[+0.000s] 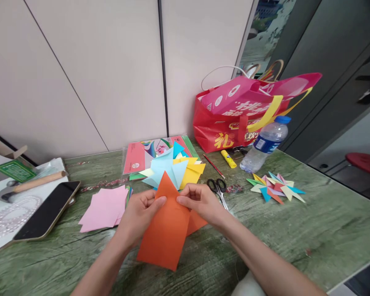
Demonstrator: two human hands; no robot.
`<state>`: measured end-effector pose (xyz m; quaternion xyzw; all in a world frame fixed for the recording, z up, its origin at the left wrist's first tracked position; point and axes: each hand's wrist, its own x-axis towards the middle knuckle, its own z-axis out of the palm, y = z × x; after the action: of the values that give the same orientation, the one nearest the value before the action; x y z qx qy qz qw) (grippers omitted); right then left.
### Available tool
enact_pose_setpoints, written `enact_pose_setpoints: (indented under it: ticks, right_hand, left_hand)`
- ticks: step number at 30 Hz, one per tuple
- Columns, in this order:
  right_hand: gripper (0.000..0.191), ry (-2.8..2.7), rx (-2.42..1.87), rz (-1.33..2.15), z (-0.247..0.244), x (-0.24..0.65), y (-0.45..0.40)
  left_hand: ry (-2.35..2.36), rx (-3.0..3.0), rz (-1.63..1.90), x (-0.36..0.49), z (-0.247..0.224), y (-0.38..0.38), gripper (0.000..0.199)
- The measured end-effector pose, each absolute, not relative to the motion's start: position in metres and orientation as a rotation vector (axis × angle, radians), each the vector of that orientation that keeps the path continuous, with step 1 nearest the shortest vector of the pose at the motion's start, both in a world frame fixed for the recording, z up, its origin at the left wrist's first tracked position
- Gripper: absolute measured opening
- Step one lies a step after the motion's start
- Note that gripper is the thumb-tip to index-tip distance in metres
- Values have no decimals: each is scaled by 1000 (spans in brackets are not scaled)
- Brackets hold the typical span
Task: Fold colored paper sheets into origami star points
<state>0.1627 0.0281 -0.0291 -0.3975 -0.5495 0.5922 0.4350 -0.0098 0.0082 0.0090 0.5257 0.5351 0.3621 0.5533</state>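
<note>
An orange sheet of paper [166,234], its top end folded to a point, is held up over the table between both hands. My left hand [138,213] pinches its left edge just below the point, thumb on the front face. On the opposite edge my right hand [203,201] grips it the same way, thumb in front and fingers behind. Another orange paper piece [196,223] shows behind it at the lower right, partly hidden. Beyond the hands lie folded light blue papers [163,166] and yellow ones [193,170]. Black-handled scissors [217,187] lie close to my right hand.
Pink paper squares [105,207] lie left, near a phone [49,211] and a hammer [40,183]. At right are a folded paper star [276,187], water bottle [265,144], yellow glue stick [228,159], pencil [214,165] and red bag [209,123]. A wall stands behind.
</note>
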Motion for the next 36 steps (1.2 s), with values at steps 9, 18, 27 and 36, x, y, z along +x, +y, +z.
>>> enact_pose_setpoints:
  ticks: [9,18,27,36]
  right_hand:
    - [31,-1432,-1016,1294,-29,158,27]
    - [25,-1421,-977,1262,-29,159,27]
    - [30,-1342,-978,1178,-24,158,24]
    - [30,-1265,-965,1261,-28,157,26]
  left_hand:
    - [1255,1248,859,-7,10,4,39]
    - [1214,1219,837,-3,12,2,34]
    - [1203,1286,819,-1,10,2,35]
    - [1058,1196,707,2,1,1,32]
